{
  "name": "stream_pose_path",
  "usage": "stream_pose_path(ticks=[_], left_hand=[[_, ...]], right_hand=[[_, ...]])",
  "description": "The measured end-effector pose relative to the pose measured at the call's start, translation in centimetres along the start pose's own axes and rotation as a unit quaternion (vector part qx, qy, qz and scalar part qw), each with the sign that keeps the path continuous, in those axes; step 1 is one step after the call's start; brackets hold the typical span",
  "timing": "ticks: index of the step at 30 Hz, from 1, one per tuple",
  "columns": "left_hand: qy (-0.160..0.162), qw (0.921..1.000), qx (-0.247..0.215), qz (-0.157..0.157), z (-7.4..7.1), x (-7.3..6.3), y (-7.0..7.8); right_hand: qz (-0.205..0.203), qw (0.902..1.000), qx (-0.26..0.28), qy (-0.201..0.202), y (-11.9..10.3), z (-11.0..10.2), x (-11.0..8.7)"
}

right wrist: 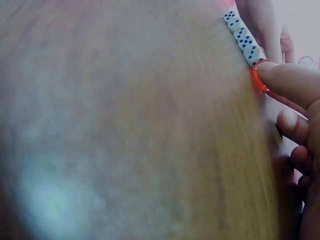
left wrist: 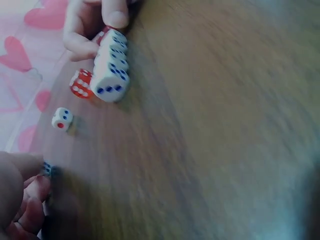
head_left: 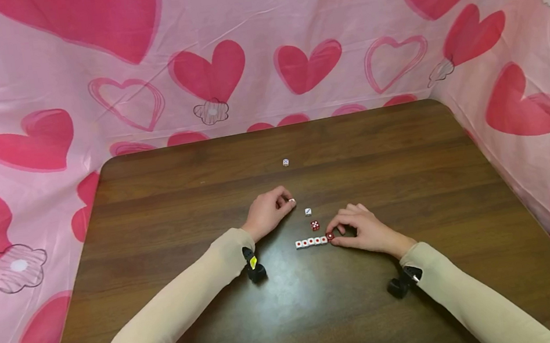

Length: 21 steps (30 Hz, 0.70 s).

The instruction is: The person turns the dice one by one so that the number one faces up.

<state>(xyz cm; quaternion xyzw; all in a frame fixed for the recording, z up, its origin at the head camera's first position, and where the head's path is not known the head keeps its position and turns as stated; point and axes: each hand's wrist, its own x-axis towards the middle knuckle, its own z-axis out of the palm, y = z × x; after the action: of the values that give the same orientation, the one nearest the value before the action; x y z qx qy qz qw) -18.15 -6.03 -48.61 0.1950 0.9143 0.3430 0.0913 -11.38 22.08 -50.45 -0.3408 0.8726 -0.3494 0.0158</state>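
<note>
White dice, five of them, stand side by side in a straight row [head_left: 311,242], each with a single red pip on top. Every place below is told from that row, as the person sees it.

At the row's right end, up against the last white cube, is the end red die [head_left: 330,236]. The right hand [head_left: 362,229] comes to it from the right of the row, and its grip is clamped on this red cube, thumb and a fingertip pressing it.

Beyond the row and to its left is the left hand [head_left: 267,210]. Its grip is together on the pinched white die [head_left: 292,200], held between thumb and fingers beyond the row's left end; whether that cube touches the surface [head_left: 193,189] I cannot tell.

Just beyond the right half of the row, near but apart from it, lies the loose red die [head_left: 315,225] with white pips. A little farther beyond the row's middle sits the loose white die [head_left: 308,212]. Well beyond the row's left end rests the far white die [head_left: 286,162].

Brown wood grain runs across the surface around the row. Beige sleeves [head_left: 182,299] cover both forearms on the row's near side. Pink cloth [head_left: 255,28] printed with hearts hangs far beyond the row and on both sides of it.
</note>
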Motion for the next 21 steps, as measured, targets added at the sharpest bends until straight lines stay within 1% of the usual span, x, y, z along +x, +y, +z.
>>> stream_pose_path(ticks=[4, 7, 15, 21], left_hand=[[-0.008, 1.0, -0.002, -0.001, 0.0, 0.0, 0.1], [-0.005, 0.9999, -0.012, 0.002, 0.0, -0.1, 0.0], [0.017, 0.9991, -0.022, 0.034, 0.1, -0.6, -0.3], [0.02, 0.9976, -0.033, 0.057, 0.1, -1.4, -0.4]], right_hand=[[0.003, 1.0, -0.001, -0.003, 0.0, 0.0, 0.0], [0.004, 1.0, 0.0, -0.002, 0.0, 0.0, 0.0], [0.009, 0.9999, 0.003, -0.009, 0.1, 0.0, 0.1], [0.014, 0.9998, 0.005, -0.011, 0.0, 0.0, 0.0]])
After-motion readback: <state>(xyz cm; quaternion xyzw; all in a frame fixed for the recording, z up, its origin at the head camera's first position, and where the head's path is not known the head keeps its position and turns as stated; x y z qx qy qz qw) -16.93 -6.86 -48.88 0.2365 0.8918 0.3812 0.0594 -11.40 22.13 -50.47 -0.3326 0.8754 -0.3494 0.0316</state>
